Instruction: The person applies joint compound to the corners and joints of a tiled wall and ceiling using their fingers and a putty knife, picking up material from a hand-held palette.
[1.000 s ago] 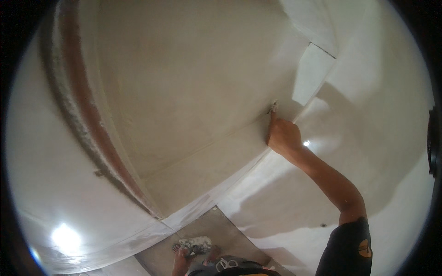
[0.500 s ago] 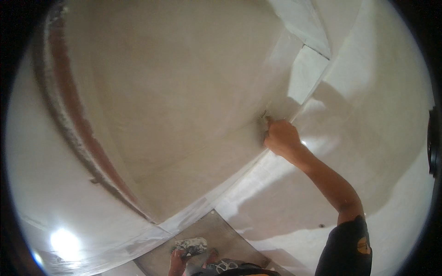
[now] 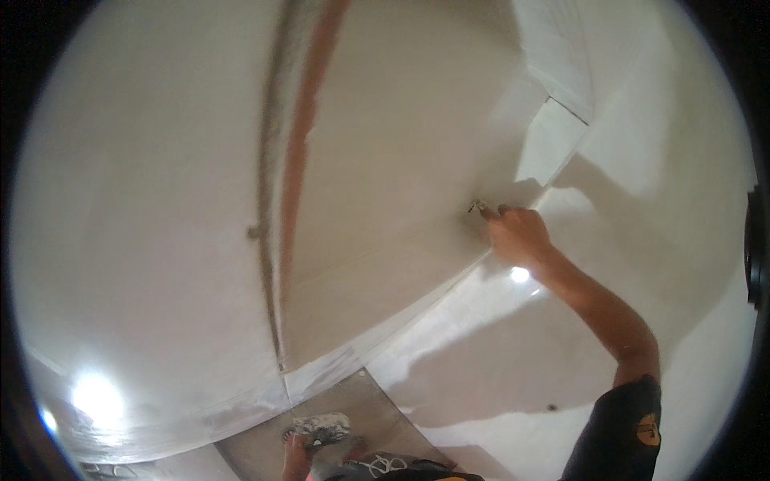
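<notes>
Right fingers (image 3: 502, 213) bend, grip unclear, near edge (image 3: 449, 280) of beige panel (image 3: 393, 184); open room leftward.

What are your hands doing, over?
Right hand: fingers at small whitish bit on beige surface. Left hand low, by white-smeared thing. Both grips unclear. Nothing visibly blocking.

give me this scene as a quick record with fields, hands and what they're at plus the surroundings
right hand: reaching up, fingertips at a small pale-and-dark bit; held or stuck to the surface, cannot tell
left hand: low in view, at a white-smeared, dark-mottled object; grip unclear
surface: beige panel
left edge of panel: reddish-brown strip
above right hand: pale four-sided patch
clothing: black sleeve with orange mark
lighting: bright glare at lower left
</notes>
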A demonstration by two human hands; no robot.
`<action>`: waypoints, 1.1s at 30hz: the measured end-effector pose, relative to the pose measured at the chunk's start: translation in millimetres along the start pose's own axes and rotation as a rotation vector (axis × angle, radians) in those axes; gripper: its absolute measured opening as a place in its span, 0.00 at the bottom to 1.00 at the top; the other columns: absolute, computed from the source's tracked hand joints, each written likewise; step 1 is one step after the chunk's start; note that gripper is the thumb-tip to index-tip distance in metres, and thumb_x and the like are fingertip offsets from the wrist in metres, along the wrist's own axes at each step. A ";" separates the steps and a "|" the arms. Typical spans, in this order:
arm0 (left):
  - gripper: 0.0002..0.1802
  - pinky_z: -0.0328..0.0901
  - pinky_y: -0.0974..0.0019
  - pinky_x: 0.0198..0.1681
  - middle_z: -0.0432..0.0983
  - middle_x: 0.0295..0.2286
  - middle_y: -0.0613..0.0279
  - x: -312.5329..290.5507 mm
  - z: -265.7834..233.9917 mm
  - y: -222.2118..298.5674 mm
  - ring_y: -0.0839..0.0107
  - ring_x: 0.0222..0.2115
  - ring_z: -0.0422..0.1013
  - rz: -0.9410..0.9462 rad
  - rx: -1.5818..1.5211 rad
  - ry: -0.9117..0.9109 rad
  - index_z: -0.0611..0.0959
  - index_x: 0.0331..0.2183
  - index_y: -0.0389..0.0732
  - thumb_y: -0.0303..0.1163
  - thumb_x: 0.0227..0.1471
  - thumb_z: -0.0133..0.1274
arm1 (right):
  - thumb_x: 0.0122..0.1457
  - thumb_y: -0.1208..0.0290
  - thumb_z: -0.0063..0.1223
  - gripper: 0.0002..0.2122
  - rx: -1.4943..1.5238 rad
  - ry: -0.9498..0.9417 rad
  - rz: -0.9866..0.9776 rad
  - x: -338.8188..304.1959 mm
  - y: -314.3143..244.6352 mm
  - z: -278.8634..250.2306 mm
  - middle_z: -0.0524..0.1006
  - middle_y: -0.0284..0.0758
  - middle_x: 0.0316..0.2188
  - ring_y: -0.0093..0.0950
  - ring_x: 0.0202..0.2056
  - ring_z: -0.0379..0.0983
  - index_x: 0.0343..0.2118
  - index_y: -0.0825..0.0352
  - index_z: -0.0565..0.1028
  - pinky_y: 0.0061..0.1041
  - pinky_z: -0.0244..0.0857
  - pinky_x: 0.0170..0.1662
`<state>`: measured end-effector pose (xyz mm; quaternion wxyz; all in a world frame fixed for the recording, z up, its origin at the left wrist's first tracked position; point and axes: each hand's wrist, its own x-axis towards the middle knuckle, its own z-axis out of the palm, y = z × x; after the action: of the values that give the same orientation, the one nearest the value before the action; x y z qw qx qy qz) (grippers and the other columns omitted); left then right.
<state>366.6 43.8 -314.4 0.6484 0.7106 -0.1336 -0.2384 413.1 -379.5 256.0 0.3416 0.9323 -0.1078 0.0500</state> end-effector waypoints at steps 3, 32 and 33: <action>0.21 0.57 0.50 0.48 0.70 0.37 0.47 -15.5 -5.2 35.8 0.46 0.43 0.63 0.019 0.281 -0.021 0.74 0.36 0.37 0.24 0.35 0.61 | 0.42 0.75 0.50 0.17 -0.167 -0.016 -0.224 2.5 8.2 0.2 0.75 0.41 0.22 0.35 0.22 0.73 0.38 0.66 0.76 0.32 0.66 0.23; 0.24 0.65 0.61 0.42 0.67 0.42 0.52 -24.0 65.0 72.2 0.58 0.42 0.67 -0.415 -0.788 0.231 0.73 0.42 0.35 0.15 0.36 0.54 | 0.49 0.59 0.56 0.15 -0.404 -0.110 -0.421 6.2 26.4 -16.8 0.66 0.44 0.49 0.37 0.51 0.59 0.37 0.61 0.79 0.36 0.54 0.53; 0.24 0.65 0.62 0.42 0.67 0.43 0.52 -20.3 65.0 78.8 0.60 0.42 0.67 -0.659 -1.211 0.258 0.73 0.42 0.35 0.15 0.37 0.53 | 0.49 0.58 0.56 0.15 -0.408 -0.119 -0.414 6.9 19.0 -18.5 0.66 0.44 0.49 0.37 0.52 0.59 0.37 0.61 0.79 0.36 0.54 0.54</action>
<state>325.5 -11.6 -236.3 0.8348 0.2504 0.3233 -0.3686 415.0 -382.8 283.2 0.5180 0.8479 0.0569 -0.0980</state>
